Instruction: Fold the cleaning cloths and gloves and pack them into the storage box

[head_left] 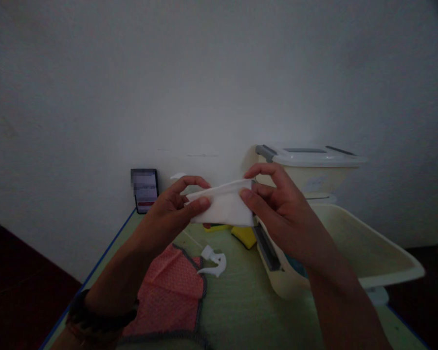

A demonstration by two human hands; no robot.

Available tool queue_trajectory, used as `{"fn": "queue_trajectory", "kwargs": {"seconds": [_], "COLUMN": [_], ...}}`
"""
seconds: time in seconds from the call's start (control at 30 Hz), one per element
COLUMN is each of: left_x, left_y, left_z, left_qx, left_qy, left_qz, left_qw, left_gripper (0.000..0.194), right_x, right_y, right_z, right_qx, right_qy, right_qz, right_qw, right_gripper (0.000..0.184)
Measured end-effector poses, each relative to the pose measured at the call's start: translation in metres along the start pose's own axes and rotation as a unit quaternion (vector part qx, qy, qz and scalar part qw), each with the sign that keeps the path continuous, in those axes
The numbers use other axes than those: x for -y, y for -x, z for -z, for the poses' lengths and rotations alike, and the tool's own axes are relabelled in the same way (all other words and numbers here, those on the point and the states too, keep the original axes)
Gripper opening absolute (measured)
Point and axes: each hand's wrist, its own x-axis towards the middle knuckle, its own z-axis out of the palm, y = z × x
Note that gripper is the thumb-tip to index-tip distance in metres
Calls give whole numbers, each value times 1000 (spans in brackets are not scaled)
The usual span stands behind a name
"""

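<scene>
A folded white tissue point(224, 209) is stretched between my two hands, held up above the table. My left hand point(175, 201) pinches its left end between thumb and fingers. At the other end, the thumb and fingers of my right hand point(282, 204) grip the top right corner. Below the tissue, a white spray nozzle point(214, 260) lies on the green table point(237, 301), apart from both hands. A red cloth point(171, 291) with a dark edge is spread under my left forearm. Something yellow and dark, perhaps a sponge or cloth point(244, 236), shows partly behind the tissue.
On the right stands an open cream bin point(372, 243) with grey latches, partly behind my right forearm. Behind it is a second bin with a white lid point(314, 155). A phone point(146, 192) leans against the wall point(204, 87) at the table's back left corner.
</scene>
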Motion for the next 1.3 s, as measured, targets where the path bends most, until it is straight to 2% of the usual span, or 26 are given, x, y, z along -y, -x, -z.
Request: {"fn": "queue_trajectory", "kwargs": {"seconds": [0.07, 0.13, 0.33, 0.5, 0.6, 0.67, 0.8, 0.93, 1.13, 1.3], "left_x": [-1, 0, 1, -2, -5, -7, -8, -7, -11, -16], "left_y": [0, -1, -3, 0, 3, 3, 2, 2, 4, 5], "left_z": [-2, -2, -2, 2, 3, 2, -3, -4, -6, -8], "left_qx": [3, 6, 13, 24, 40, 30, -27, -57, -106, -134], "left_qy": [0, 7, 54, 63, 15, -31, -152, -247, -341, -356], "left_qz": [-18, -30, -47, -34, 1, 7, -37, -63, -103, -125], "left_qw": [1000, 1000, 997, 997, 999, 999, 987, 965, 929, 916], "left_gripper": [26, 24, 16, 9, 31, 39, 31, 33, 25, 23], "right_x": [1, 3, 2, 5, 10, 11, 9, 7, 9, 8], "right_y": [0, 0, 1, 3, 4, 5, 6, 6, 5, 4], "right_z": [1, 2, 0, 1, 1, 0, -3, -6, -12, -17], "right_qx": [-6, -5, 50, 50, 27, 9, -1, -7, -29, -57], "right_qy": [57, 89, 27, 77, 163, 226, 313, 356, 365, 347], "right_qz": [29, 36, -22, -14, 2, 29, 97, 112, 128, 147], "right_qw": [998, 995, 998, 996, 986, 974, 945, 927, 922, 925], "right_gripper": [10, 16, 29, 41, 39, 38, 32, 27, 22, 22]}}
